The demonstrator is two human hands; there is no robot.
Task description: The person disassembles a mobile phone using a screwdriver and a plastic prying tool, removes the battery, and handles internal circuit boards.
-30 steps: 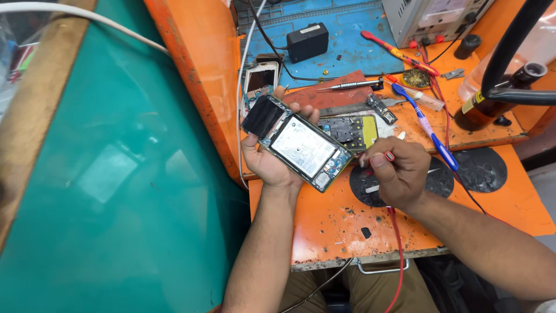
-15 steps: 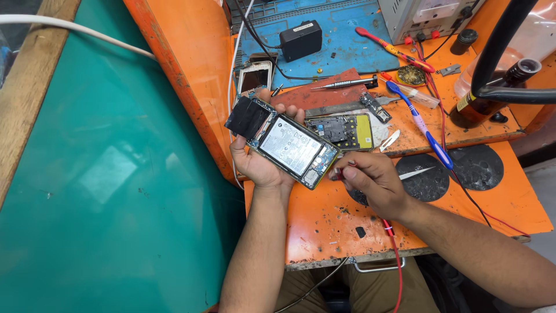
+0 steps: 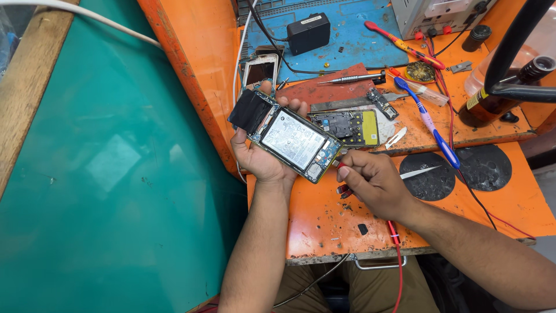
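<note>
The orange workbench point(image 3: 463, 203) carries the work, with a teal surface point(image 3: 116, 174) to its left; above the bench's left edge the left hand point(image 3: 260, 156) cradles an opened phone point(image 3: 289, 139) from below, fingers curled over its far edge, back cover off, battery up; the phone's long axis runs diagonally from upper left to lower right; at that lower-right end the right hand point(image 3: 373, 182) pinches a red probe point(image 3: 341, 167), tip touching or just beside the phone's bottom corner; its red lead point(image 3: 398, 255) trails off the near edge; the right forearm comes in from lower right, the left from straight below.
</note>
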